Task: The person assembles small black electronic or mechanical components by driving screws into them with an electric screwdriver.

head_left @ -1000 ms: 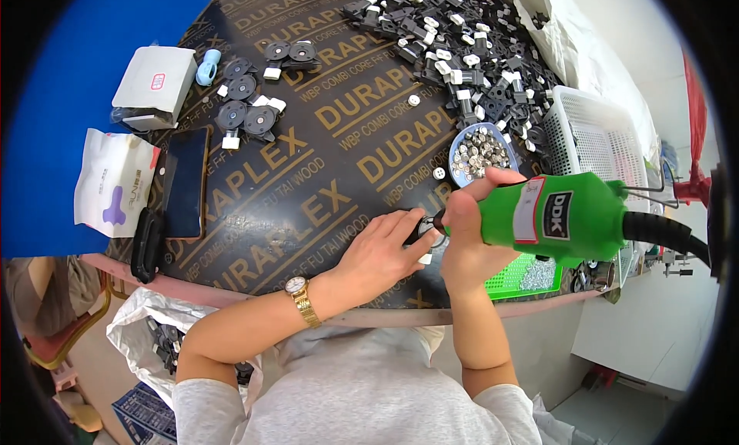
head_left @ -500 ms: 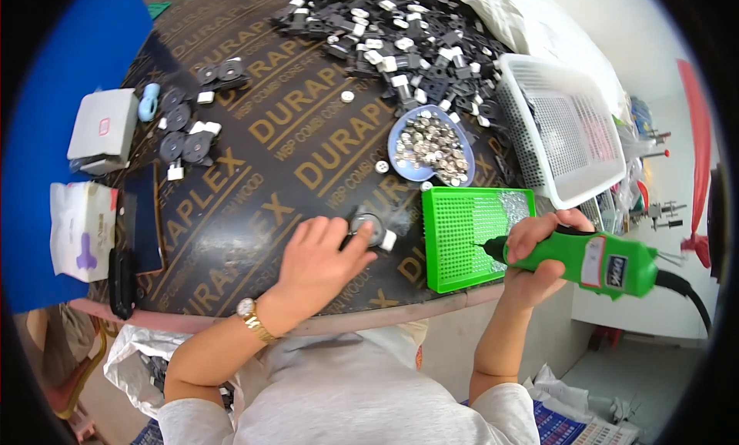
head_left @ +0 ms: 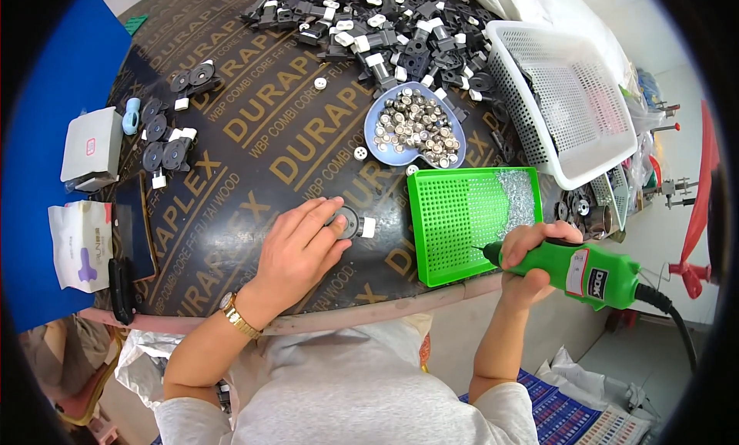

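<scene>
My left hand (head_left: 302, 243) rests on the dark tabletop, its fingers closed over a round black plastic part (head_left: 348, 222) with a white end piece. The palm side is hidden. In my right hand (head_left: 531, 264) is a green electric screwdriver (head_left: 585, 274), held level with its thin bit pointing left. The bit is over the near part of a green tray (head_left: 443, 229). This tray has a grid of small holes and a heap of small silvery screws (head_left: 517, 202) along its right side.
Beyond the tray stands a blue heart-shaped bowl (head_left: 373, 137) of small metal-and-white round pieces. A white perforated basket (head_left: 573, 168) is at the right. Black parts (head_left: 369, 41) are heaped at the back; several assembled ones (head_left: 173, 154) lie left, near a grey box (head_left: 91, 148).
The whole view has shifted, so most table items appear farther up and left. My left hand still covers the round part, and my right still holds the screwdriver over the tray.
</scene>
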{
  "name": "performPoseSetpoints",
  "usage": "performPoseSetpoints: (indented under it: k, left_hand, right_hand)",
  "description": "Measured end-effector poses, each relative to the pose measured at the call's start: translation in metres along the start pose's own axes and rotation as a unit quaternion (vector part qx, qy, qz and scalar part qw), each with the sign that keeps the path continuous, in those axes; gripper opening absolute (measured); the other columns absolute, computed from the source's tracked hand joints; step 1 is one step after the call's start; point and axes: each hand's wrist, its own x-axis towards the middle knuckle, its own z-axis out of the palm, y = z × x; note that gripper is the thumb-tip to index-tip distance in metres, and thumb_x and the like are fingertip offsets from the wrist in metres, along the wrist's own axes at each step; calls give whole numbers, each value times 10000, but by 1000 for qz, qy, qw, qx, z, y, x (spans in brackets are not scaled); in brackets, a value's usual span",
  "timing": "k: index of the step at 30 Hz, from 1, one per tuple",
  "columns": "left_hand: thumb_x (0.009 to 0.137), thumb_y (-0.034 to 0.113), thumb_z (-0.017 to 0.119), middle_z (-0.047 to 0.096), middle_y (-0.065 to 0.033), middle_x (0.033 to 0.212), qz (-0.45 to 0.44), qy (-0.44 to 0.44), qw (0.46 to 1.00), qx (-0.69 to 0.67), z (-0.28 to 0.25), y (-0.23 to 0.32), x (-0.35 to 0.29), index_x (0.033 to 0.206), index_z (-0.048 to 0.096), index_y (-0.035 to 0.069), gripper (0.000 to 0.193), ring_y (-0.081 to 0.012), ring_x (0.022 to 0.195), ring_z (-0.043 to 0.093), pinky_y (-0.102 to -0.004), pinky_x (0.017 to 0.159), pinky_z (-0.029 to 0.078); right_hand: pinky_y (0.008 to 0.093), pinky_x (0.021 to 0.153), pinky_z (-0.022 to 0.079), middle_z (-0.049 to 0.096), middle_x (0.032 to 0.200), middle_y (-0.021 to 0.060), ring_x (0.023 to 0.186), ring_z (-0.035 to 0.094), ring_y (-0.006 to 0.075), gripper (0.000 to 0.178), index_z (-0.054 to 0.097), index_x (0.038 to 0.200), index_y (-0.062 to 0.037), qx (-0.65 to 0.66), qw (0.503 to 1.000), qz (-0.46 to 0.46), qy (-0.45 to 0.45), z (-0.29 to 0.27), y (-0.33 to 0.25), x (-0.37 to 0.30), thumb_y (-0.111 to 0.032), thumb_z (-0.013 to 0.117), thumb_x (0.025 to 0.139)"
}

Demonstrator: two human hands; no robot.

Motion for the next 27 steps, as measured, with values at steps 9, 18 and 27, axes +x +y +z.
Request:
performPoseSetpoints:
  k: [9,18,27]
  left_hand:
    - [618,77,772,593,-110,1105,-28,-4,1000,-8,-2,0,0,927,611,9,355,-302,920,557,-381,780,470]
    - [622,127,777,606,-94,1078,-37,-4,999,-14,-5,1,2,996,612,31,420,-285,897,561,-376,769,470]
    - [635,99,773,570,-105,1024,-57,-8,997,-55,-4,-2,-1,1148,587,31,550,-279,871,541,-355,741,471]
  right_hand:
    - [216,398,279,442,555,10,414,360,90,634,413,1096,-43,1,1000,5,20,1,-2,-1,-543,647,786]
    - [215,417,293,436,587,15,460,396,87,632,420,1100,-44,-25,999,20,40,7,-5,-1,-550,639,790]
    - [210,413,296,434,592,19,450,393,88,631,409,1098,-25,-42,998,-5,38,9,-4,0,-543,621,807]
